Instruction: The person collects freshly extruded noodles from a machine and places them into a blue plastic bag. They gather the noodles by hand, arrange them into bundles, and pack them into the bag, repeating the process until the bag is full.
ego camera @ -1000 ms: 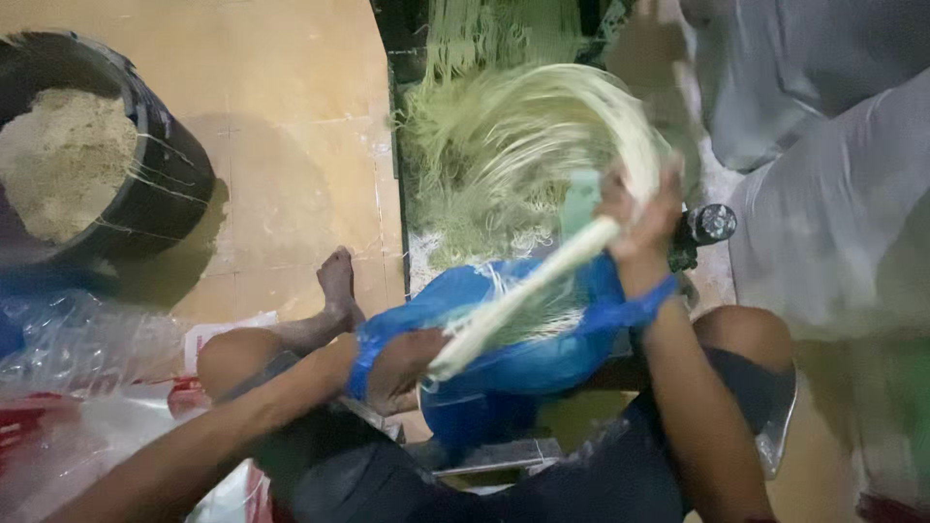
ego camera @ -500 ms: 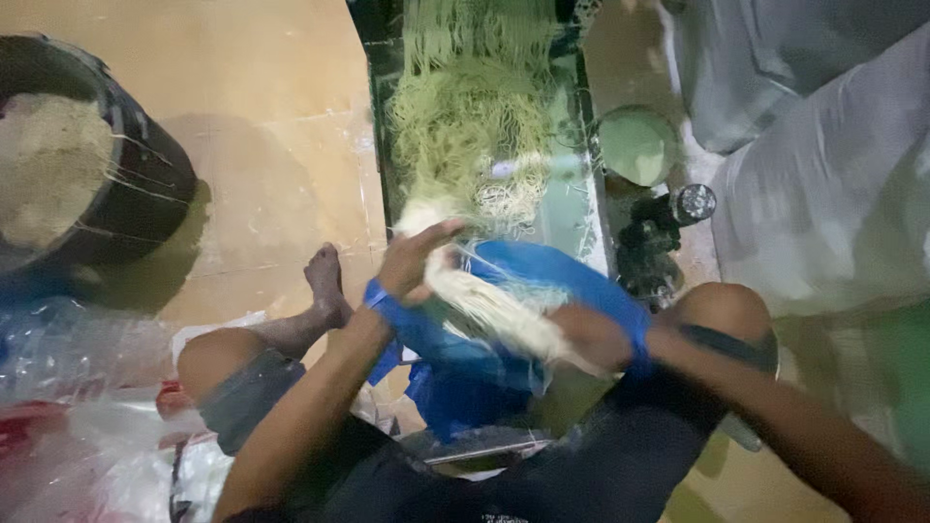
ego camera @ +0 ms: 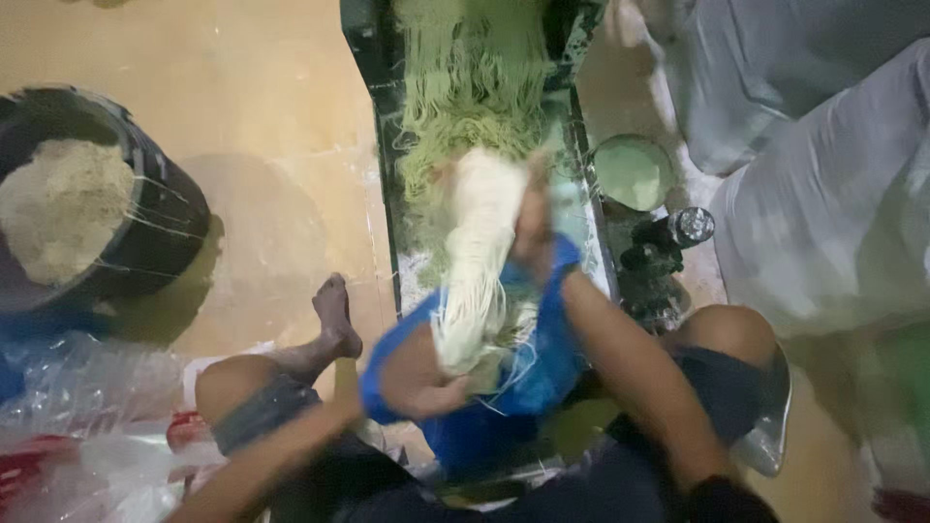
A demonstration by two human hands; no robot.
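A thick bundle of pale strands [ego camera: 477, 257] runs from the dark tray [ego camera: 378, 184] down toward my lap. My left hand [ego camera: 426, 380] grips its lower end, where it meets a blue plastic bag [ego camera: 504, 416] between my knees. My right hand [ego camera: 535, 228] clasps the bundle's upper part over the tray. Loose greenish strands [ego camera: 470, 92] lie spread along the tray beyond. The picture is blurred, so the fingers are hard to make out.
A black bucket [ego camera: 160, 228] of pale crumbly material stands on the floor at the left. Clear plastic bags [ego camera: 77, 426] lie at the lower left. A small round green-filled bowl [ego camera: 632, 171] and a dark bottle [ego camera: 668, 237] sit right of the tray. Grey cloth [ego camera: 814, 194] fills the right.
The bundle has swung from a slant across the blue bag to nearly upright. My right hand rose toward the tray and my left hand dropped to the bundle's lower end.
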